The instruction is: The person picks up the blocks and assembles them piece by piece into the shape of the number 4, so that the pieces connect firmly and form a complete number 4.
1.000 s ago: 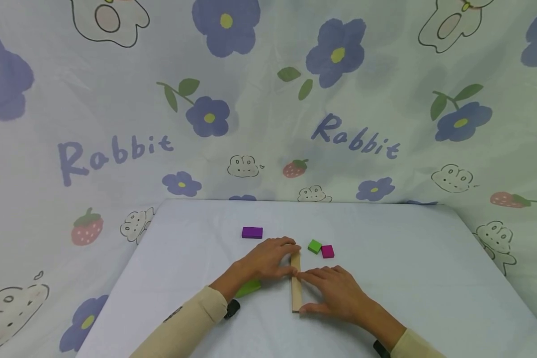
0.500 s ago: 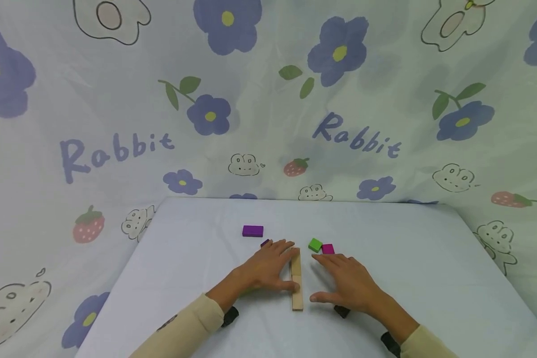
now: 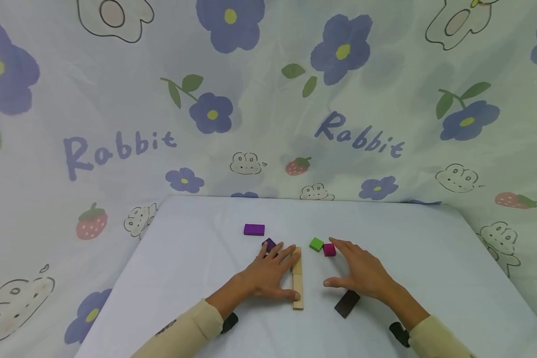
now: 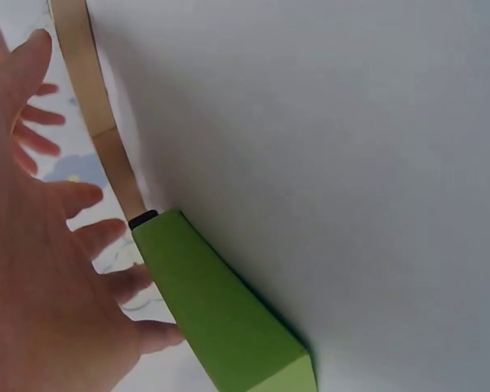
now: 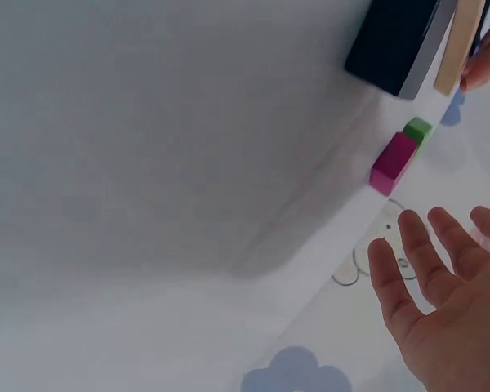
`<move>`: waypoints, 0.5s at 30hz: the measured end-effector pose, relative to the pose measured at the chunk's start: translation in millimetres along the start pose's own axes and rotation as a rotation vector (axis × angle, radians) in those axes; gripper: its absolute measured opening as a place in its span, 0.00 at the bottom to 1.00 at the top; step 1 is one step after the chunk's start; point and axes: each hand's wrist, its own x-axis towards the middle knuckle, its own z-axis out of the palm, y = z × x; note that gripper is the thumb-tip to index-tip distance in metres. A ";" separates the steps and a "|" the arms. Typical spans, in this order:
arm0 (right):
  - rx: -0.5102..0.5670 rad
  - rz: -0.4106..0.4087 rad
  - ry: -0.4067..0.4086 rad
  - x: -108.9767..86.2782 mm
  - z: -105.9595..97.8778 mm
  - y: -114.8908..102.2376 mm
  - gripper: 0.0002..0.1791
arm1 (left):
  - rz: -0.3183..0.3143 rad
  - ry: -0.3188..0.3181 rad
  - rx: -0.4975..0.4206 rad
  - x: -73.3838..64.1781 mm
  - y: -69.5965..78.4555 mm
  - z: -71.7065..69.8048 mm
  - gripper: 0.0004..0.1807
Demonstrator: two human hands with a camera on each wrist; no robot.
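Observation:
Two pale wooden blocks (image 3: 298, 283) lie end to end in a straight row on the white table. My left hand (image 3: 266, 276) spreads along their left side, thumb tip over the near block and fingertips beside the far one. In the left wrist view a long green block (image 4: 216, 298) lies by its fingers; in the head view that hand and arm hide it. My right hand (image 3: 362, 268) hovers to the right with fingers extended and holds nothing. Close to its fingertips are a magenta block (image 3: 329, 249) and a small green block (image 3: 315, 244).
A dark brown block (image 3: 347, 303) lies below the right hand. Beyond the left hand are a purple block (image 3: 254, 229) and a darker purple one (image 3: 269, 244), partly covered by fingers. A printed cloth (image 3: 268, 124) hangs behind the table's far edge.
My right hand has left the wooden row and moved rightward, uncovering the dark brown block. My left hand's thumb has slid toward the row's near end, and the darker purple block now shows.

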 end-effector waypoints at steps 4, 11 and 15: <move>0.025 0.019 -0.008 3.1 -1.3 7.3 0.64 | -0.005 0.004 0.009 -0.5 0.1 4.7 0.55; 0.102 0.046 -0.023 9.4 -0.6 18.5 0.66 | -0.006 0.006 0.011 -3.3 1.7 5.0 0.53; 0.133 0.067 -0.029 13.6 0.8 22.9 0.66 | -0.001 0.012 0.006 -5.1 2.6 2.9 0.52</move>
